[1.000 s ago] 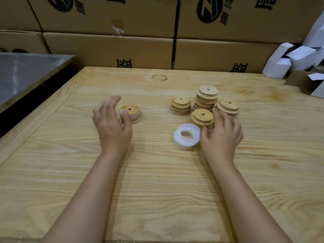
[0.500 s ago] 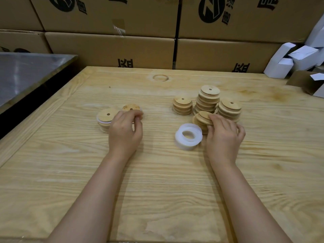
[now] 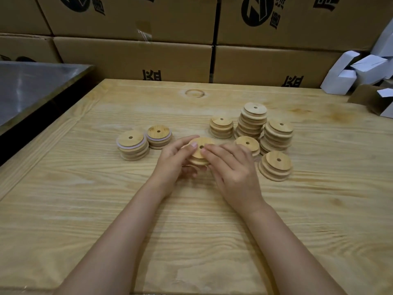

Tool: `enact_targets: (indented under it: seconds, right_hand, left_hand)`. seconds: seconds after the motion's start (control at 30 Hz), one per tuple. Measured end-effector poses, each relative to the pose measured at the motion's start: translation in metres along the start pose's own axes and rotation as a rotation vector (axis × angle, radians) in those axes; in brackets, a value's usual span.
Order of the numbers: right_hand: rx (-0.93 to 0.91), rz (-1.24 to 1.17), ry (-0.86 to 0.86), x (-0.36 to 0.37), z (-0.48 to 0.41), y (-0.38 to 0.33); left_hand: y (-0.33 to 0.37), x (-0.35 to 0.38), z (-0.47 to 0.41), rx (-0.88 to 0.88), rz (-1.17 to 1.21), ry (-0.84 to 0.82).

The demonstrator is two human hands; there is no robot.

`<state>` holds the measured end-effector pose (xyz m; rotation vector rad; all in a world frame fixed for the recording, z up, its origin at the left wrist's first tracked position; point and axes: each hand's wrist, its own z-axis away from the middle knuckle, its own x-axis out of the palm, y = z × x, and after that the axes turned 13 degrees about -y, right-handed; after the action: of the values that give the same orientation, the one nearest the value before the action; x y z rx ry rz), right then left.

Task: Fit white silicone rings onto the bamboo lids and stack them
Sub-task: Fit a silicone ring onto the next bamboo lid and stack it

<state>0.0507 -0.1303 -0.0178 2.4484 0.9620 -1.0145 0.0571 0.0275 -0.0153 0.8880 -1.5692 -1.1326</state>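
Between both hands, just above the table's middle, is one bamboo lid (image 3: pixel 200 149) with a small centre hole. My left hand (image 3: pixel 176 161) grips its left side, thumb on top and fingers underneath. My right hand (image 3: pixel 232 167) pinches its right edge from above. Two short stacks of lids with white silicone rings stand to the left, one stack (image 3: pixel 132 145) nearer and the other (image 3: pixel 159 136) beside it. The loose white rings are hidden behind my hands.
Several stacks of bare bamboo lids stand right of my hands, the tallest (image 3: pixel 253 121) at the back and a low one (image 3: pixel 275 166) nearest. Cardboard boxes (image 3: pixel 136 60) line the far edge; white cartons (image 3: pixel 350 71) at right; metal surface (image 3: pixel 32 86) at left.
My right hand took a lid off the near stack and carried it left. My left hand left the ringed stacks and came right, so both now hold that lid over the rings.
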Motion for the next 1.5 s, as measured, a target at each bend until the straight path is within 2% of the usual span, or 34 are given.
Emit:
enact_targets:
  seconds: [0.07, 0.27, 0.37, 0.6, 0.87, 0.97, 1.13, 1.27, 1.5]
  right_hand:
    - [0.075, -0.019, -0.070, 0.002, 0.000, 0.002]
    - [0.662, -0.047, -0.189, 0.005, 0.006, 0.019]
    - [0.787, -0.066, -0.320, 0.011, 0.011, 0.024]
    - [0.803, -0.077, -0.334, 0.014, 0.011, 0.025]
    - [0.658, -0.148, -0.012, 0.006, 0.006, 0.018]
    - [0.548, -0.224, 0.069, 0.002, 0.004, 0.013]
    - [0.330, -0.377, 0.084, -0.003, 0.001, 0.001]
    - [0.330, -0.449, 0.156, -0.006, 0.000, -0.005]
    - [0.400, -0.580, 0.078, -0.001, -0.002, -0.013]
  left_hand:
    - [0.000, -0.003, 0.000, -0.014, 0.059, 0.012]
    - [0.000, -0.009, -0.004, -0.011, 0.086, 0.155]
    - [0.000, -0.008, -0.005, -0.020, 0.039, 0.164]
    - [0.000, -0.004, -0.003, -0.029, -0.063, 0.072]
    - [-0.002, -0.003, -0.002, 0.001, -0.134, 0.011]
    - [-0.004, -0.002, -0.001, 0.047, -0.190, 0.032]
    - [-0.001, 0.000, 0.001, 0.119, -0.214, 0.058]
    - [0.001, 0.000, 0.003, 0.164, -0.239, 0.056]
    - [0.002, 0.010, 0.005, 0.206, -0.305, -0.042]
